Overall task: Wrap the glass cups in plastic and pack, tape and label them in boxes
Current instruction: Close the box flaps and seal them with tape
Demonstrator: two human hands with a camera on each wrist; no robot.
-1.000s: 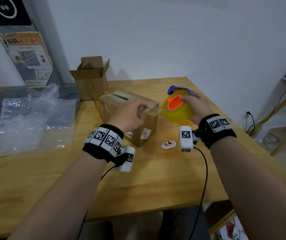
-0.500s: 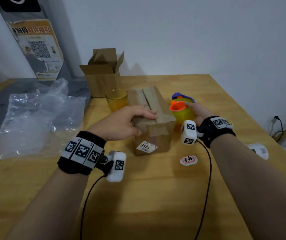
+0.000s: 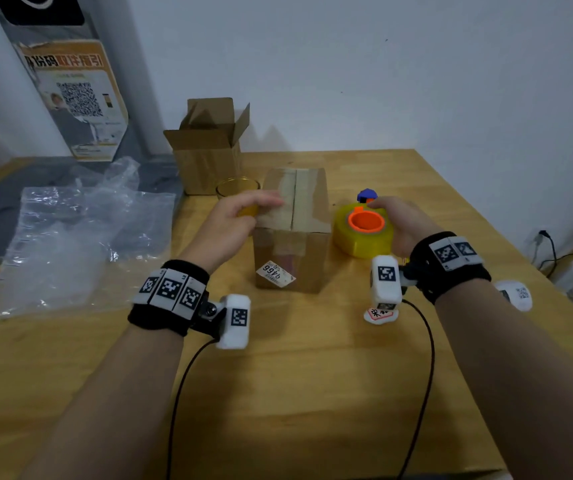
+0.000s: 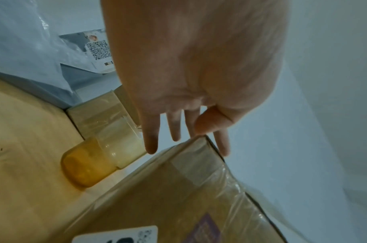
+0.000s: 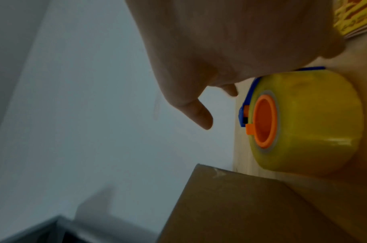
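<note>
**Box taped, cup bare beside it**

Far left, the plastic [image 3: 66, 233] lies loose on the table [image 3: 295, 393], and an open box [image 3: 209, 150] stands at the far edge. Just right of it the glass cup [image 3: 238, 188] stands upright, mouth up, unwrapped, just beside the taped box.

Your left hand [image 3: 233, 223] is released — fingers straight and spread, tips over the box's left top edge; the left wrist view shows them holding nothing, though I cannot tell whether they touch the cardboard. That hand hangs right over the cup, so a careless pull back toward you could knock it over, and bare glass on wood may roll or crack.

The taped box [image 3: 292, 233] sits mid-table, its long axis running near to far, seam and tape strip along that same line, a sticker [image 3: 275, 274] on the near face.

Right of it the tape roll [image 3: 363, 230] lies flat, core up, cutter pointing far. Your right hand [image 3: 399, 223] rests against its right side; in the right wrist view the fingers look loose rather than clenched, so I judge it released. Push it left and the roll bumps the box — mind that.

A small label [image 3: 380, 314] lies near your right wrist; the box probably wants it next.
</note>
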